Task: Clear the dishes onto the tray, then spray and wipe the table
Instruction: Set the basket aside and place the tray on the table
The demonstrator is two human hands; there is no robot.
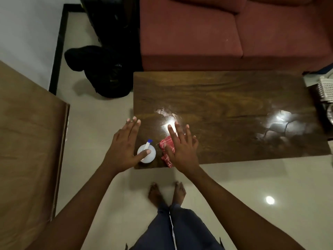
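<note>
Fingers [134, 126] of the left hand [124, 147] are straight and spread, holding nothing; they reach past the left edge of the table [234, 98] near its near-left corner. Its thumb lies across the top of the spray bottle [146, 156]; firm contact cannot be confirmed. Right hand [182, 147] lies flat, fingers straight and slightly spread, palm down on the red checked cloth [164, 144], fingertips on bare wood beyond it.

Bottle: upright at the near-left corner, close to both the left and near edges, blue nozzle pointing away from the person. Cloth: crumpled, just right of the bottle, not touching it, its lower end near the near edge.

Tabletop: two glossy patches with glare, one just ahead of the right fingertips, one toward the right end.

Surroundings: far edge runs just beside the base of the red sofa [234, 37]. A strip of pale floor [100, 114] separates the left edge from a brown wooden surface [27, 141]. A black bag [100, 73] sits on the floor off the far-left corner. A white basket [327, 89] stands just past the right end. Bare feet [165, 193] stand near the near edge
</note>
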